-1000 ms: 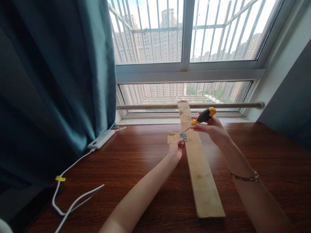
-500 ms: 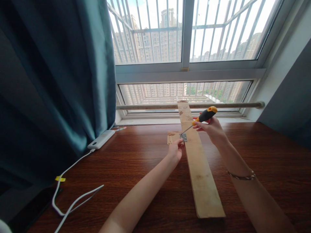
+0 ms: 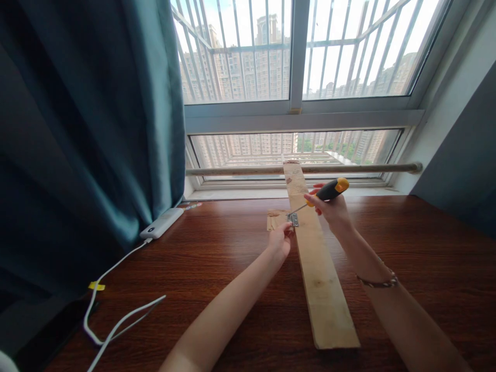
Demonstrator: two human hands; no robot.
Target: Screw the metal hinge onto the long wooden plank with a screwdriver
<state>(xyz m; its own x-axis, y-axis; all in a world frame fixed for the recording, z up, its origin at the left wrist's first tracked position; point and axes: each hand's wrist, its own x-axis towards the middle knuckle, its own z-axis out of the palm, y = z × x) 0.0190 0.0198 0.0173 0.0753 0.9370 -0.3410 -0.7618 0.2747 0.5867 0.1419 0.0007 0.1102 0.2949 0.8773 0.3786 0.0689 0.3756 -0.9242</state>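
Observation:
A long wooden board [image 3: 320, 279] runs away from me across the desk, and a small wooden piece [image 3: 274, 219] lies against its left side. Where the two meet sits a metal hinge [image 3: 295, 219]. My left hand [image 3: 279, 242] is closed, with thumb and fingers pinching at the hinge's near edge; they partly cover it and the small piece. In my right hand [image 3: 335, 209] is a screwdriver [image 3: 329, 190] with a black and yellow handle. Its shaft slants down to the left, and the tip meets the hinge's left leaf.
The brown wooden desk [image 3: 217, 268] reaches to the window. A white power bank [image 3: 161, 223] with a white cable [image 3: 116, 325] lies at left beside the blue curtain [image 3: 147, 103]. Behind the desk, a horizontal pipe [image 3: 360, 168] crosses before the window, near the board's far end.
The screwdriver's handle has dropped lower, and my right hand has shifted slightly down and left with its fingers regripped around it. My left hand and the board look almost unmoved.

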